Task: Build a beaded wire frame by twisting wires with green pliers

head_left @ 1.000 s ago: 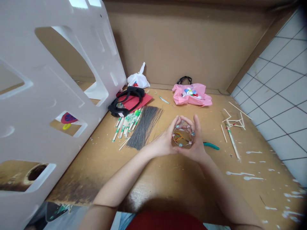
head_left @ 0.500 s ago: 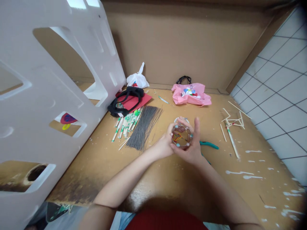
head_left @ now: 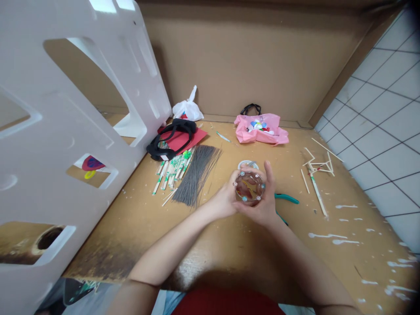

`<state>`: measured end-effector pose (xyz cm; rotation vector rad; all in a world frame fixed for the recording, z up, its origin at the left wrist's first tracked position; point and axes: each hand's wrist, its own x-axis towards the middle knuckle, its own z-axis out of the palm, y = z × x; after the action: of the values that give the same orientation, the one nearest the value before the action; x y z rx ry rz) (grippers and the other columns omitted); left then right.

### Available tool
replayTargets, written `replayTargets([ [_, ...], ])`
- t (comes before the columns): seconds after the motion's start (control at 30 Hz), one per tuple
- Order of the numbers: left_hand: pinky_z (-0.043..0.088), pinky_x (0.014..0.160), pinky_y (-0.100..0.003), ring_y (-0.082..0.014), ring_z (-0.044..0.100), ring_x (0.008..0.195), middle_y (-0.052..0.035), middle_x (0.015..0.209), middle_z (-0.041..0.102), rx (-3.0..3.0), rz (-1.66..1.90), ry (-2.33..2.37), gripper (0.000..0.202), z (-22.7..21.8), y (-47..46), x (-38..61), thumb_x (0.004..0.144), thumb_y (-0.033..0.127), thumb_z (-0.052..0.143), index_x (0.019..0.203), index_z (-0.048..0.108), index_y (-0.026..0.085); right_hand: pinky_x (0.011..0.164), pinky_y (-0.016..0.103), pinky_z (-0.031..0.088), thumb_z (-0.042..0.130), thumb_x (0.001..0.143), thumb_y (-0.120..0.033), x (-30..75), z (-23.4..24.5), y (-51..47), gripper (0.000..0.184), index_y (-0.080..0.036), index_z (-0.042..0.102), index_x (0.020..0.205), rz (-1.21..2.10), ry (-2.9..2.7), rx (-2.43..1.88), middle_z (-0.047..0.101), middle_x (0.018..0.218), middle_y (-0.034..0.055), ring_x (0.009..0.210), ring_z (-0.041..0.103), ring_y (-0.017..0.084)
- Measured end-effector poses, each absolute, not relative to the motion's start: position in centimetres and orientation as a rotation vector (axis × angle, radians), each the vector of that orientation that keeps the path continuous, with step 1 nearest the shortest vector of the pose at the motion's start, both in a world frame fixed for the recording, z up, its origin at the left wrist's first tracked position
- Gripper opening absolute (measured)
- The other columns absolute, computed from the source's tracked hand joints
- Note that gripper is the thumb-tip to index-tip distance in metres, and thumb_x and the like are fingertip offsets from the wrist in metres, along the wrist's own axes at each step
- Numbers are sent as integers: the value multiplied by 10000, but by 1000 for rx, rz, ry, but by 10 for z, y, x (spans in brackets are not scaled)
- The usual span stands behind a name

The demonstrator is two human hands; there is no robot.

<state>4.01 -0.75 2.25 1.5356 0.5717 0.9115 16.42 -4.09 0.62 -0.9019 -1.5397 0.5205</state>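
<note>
Our fingertips, which met in a peak over the clear cup a second ago, have dropped to its sides, and a round lid now shows on the table just behind them. We clasp the cup between both hands above the table: our left hand presses its left side, and our right hand wraps under and around its right side, one finger upright along the rim. Coloured rubber bands lie inside the cup. Teal pliers lie just right of our right hand. To the left lie a bundle of grey wires and wrapped chopsticks. A pink bag sits well behind, and loose sticks lie to the right.
</note>
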Motion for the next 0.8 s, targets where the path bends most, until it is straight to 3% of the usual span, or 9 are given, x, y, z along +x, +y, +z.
replayTargets([
  [0.2, 497, 696, -278, -162, 612, 757, -98, 1038, 613, 1505, 871, 584, 543, 27, -6, 35, 650, 190, 745, 1128, 488, 191, 989, 513, 470, 691, 744, -400, 162, 1, -43, 887, -423, 126, 1428, 550, -1520, -976, 446, 1338, 57, 1247, 467, 291],
  [0.47, 464, 617, -249, -102, 545, 663, -56, 991, 566, 1508, 892, 512, 557, 21, -3, 42, 661, 224, 738, 1107, 406, 185, 855, 432, 560, 600, 823, -280, 152, 2, -46, 803, -454, 101, 1428, 679, -1490, -845, 331, 1418, 53, 1143, 527, 236],
  [0.63, 477, 647, -270, -99, 540, 670, -48, 990, 579, 1589, 892, 553, 593, 19, -2, 40, 666, 223, 747, 1127, 376, 185, 898, 469, 526, 711, 719, -246, 156, 9, -45, 960, -449, 112, 1441, 558, -1514, -845, 408, 1350, 53, 1206, 473, 275],
  [0.8, 491, 657, -268, -89, 530, 677, -53, 1017, 570, 1687, 951, 602, 660, 12, 4, 36, 662, 269, 766, 1174, 356, 193, 1022, 563, 397, 746, 692, -250, 164, 13, -41, 997, -436, 122, 1447, 515, -1535, -904, 454, 1317, 53, 1220, 461, 293],
])
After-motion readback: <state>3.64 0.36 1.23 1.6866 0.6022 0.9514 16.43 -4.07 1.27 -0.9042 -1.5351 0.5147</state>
